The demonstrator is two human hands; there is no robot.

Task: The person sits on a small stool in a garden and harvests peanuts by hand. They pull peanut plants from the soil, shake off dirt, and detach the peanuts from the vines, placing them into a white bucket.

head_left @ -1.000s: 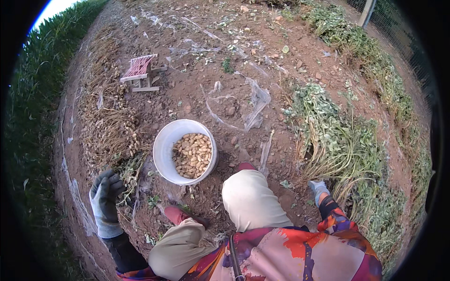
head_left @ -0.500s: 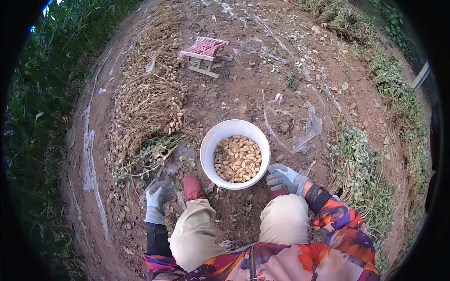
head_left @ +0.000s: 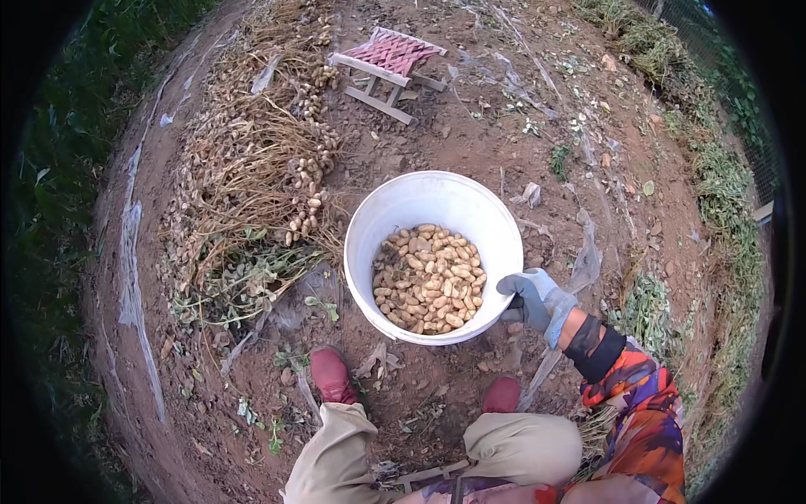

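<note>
A white bucket, partly filled with unshelled peanuts, is in front of me, above my knees and shoes in the picture. My right hand, in a grey and pale blue work glove, is closed on the lower right of the bucket's rim. Its fingers curl at the edge, and part of them is hidden behind the wall. My left hand is out of the picture.
A low wooden stool with a woven red seat stands beyond the bucket. Pulled peanut plants lie in a row to the left. Torn plastic film strips the soil. More green plants lie right; tall crops border the left.
The bucket looks larger and nearer, as if raised. My right hand has gone from beside it to gripping its rim. My left hand has left the picture, and the view has shifted.
</note>
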